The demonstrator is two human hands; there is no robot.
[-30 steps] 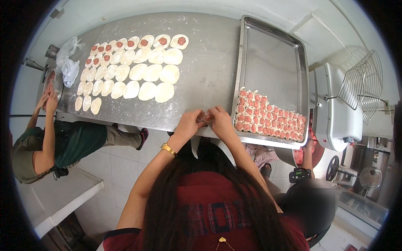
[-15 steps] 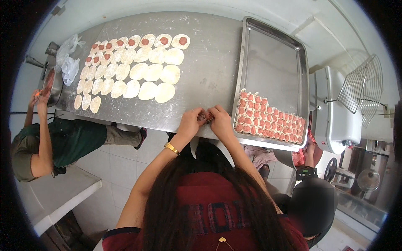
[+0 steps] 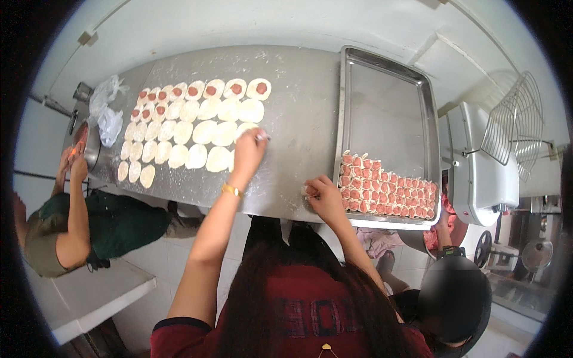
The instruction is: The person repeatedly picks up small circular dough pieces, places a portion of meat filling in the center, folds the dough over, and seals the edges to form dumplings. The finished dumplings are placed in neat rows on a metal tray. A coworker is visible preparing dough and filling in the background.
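Several rows of pale dough rounds (image 3: 197, 134) lie on the floured steel table (image 3: 298, 107); those in the back row and at the left carry a red dab of filling (image 3: 236, 88). My left hand (image 3: 248, 152) reaches forward and pinches the edge of the rightmost dough round (image 3: 243, 127) in the third row. My right hand (image 3: 325, 197) stays near the table's front edge, closed on a folded dumpling (image 3: 310, 191), just left of a metal tray (image 3: 388, 101). Rows of finished red-filled dumplings (image 3: 388, 188) fill the tray's near end.
At the left, a person in green (image 3: 65, 227) holds both hands at a metal bowl (image 3: 91, 152) next to a plastic bag (image 3: 107, 113). Another person (image 3: 450, 292) is at the lower right. A mixer (image 3: 477, 161) with a wire guard (image 3: 513, 125) stands right of the tray.
My hands, joined at the table's front edge, have parted. The left moved forward to the dough rounds; the right moved right toward the tray with the dumpling.
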